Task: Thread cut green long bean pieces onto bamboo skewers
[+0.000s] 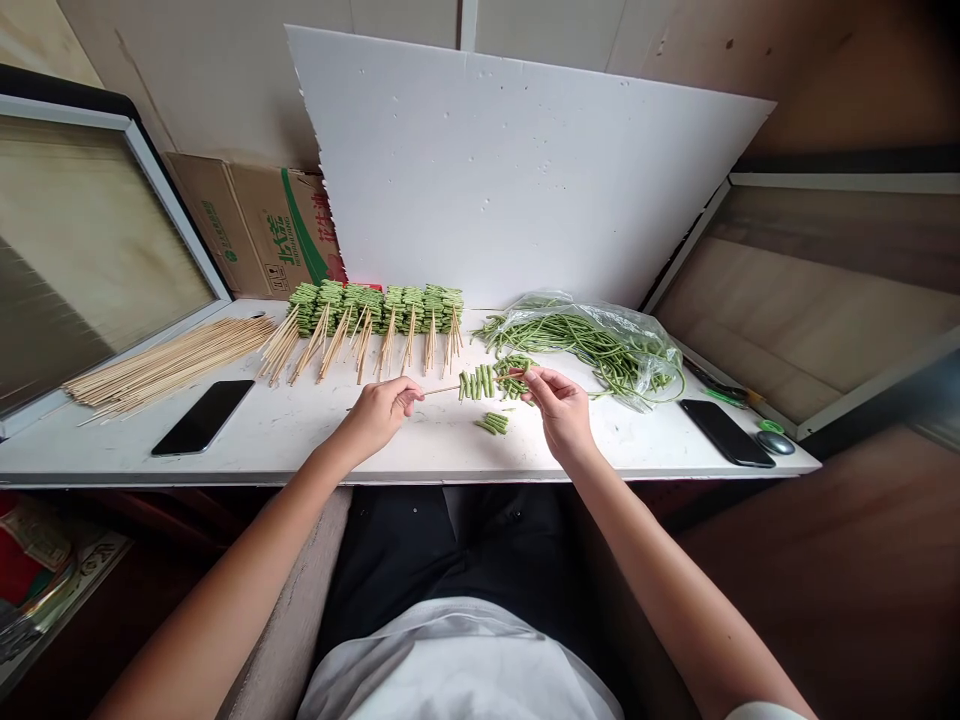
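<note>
the left hand [379, 415] holds a bamboo skewer [474, 385] in a narrow pinch near its blunt end, keeping it level above the white table [300, 445]. a short row of cut green yardlong bean pieces [476, 381] sits threaded side by side along the skewer's middle. the right hand [559, 410] closes in a narrow pinch at the far end, though whether on the tip or on a bean piece is too small to tell. a loose heap of bean pieces [514, 376] lies just beyond that hand, within easy reach, and a smaller bunch [493, 423] lies nearer the table edge. long beans spill from a clear plastic bag [615, 335] on the right. finished bean skewers [375, 322] stand out in a tidy row against a white foam board [517, 165], sticks toward the person, apparently for easy lifting. loose bamboo skewers [169, 365] lie bundled at the left, beside a black smartphone [202, 417].
</note>
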